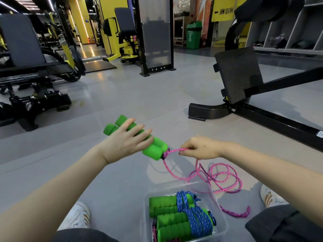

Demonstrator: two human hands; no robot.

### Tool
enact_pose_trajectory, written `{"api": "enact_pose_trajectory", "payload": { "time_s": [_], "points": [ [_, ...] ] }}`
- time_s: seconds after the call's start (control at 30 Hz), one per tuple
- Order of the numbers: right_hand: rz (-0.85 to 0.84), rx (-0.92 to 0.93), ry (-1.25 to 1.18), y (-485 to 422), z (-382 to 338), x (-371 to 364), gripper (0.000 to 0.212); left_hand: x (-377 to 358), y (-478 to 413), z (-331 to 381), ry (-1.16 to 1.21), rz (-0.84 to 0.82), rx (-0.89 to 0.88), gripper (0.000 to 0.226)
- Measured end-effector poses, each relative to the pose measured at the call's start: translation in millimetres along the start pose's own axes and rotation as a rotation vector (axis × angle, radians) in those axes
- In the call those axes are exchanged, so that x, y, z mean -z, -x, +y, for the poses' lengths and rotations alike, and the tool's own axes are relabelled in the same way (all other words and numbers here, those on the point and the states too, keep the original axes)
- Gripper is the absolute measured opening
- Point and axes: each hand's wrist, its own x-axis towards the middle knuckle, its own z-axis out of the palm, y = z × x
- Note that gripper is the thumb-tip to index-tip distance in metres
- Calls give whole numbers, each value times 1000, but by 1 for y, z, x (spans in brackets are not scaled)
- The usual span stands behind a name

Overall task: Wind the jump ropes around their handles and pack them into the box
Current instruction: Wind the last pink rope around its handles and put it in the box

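Note:
My left hand [126, 142] holds a pair of green foam handles [153, 149] side by side above the floor, its fingers stretched over them. A pink rope [225, 180] runs from the handles' lower ends. My right hand [199, 147] pinches that rope close to the handles. The rest of the pink rope lies in loose coils on the grey floor to the right. In front of me a clear plastic box [222, 222] holds two wound bundles of green handles wrapped in blue rope [192, 215]. A bit of pink rope shows at the box's lower left.
A black machine base with a footplate [237, 75] stands ahead to the right. Black and yellow gym machines [35, 67] fill the left. My shoes [76, 217] and dark-clad knees flank the box on the floor.

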Motion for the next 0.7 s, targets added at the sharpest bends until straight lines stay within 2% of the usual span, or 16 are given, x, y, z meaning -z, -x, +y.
{"api": "enact_pose_trajectory", "payload": {
  "time_s": [0.07, 0.13, 0.2, 0.27, 0.3, 0.43, 0.5, 0.53, 0.63, 0.7],
  "points": [
    [-59, -98, -44, 6, 10, 7, 31, -4, 6, -7, -16, -53, 124, 27],
    [-330, -319, -48, 11, 19, 9, 34, -7, 9, -12, -28, -93, 198, 30],
    [-623, -528, 111, 18, 26, 7, 48, -8, 13, -15, -23, -118, 235, 32],
    [-731, -579, 138, 24, 31, 4, 67, -8, 14, -16, -11, -126, 242, 32],
    [-673, -565, 48, 25, 33, 4, 75, -8, 14, -16, -10, -123, 229, 32],
    [-61, -328, -425, 14, 17, 11, 104, 1, 1, -12, -9, -14, 147, 29],
    [14, -229, -640, 2, 0, 8, 115, 7, -15, -7, 0, 59, 115, 30],
    [3, -179, -734, -3, -9, 5, 110, 10, -24, -5, 7, 87, 108, 30],
    [-42, -22, -1039, -7, -26, 0, 42, 13, -37, -1, 18, 125, 115, 28],
    [-79, -21, -1098, -3, -30, 1, 23, 8, -30, -4, 4, 101, 158, 27]
  ]
}}
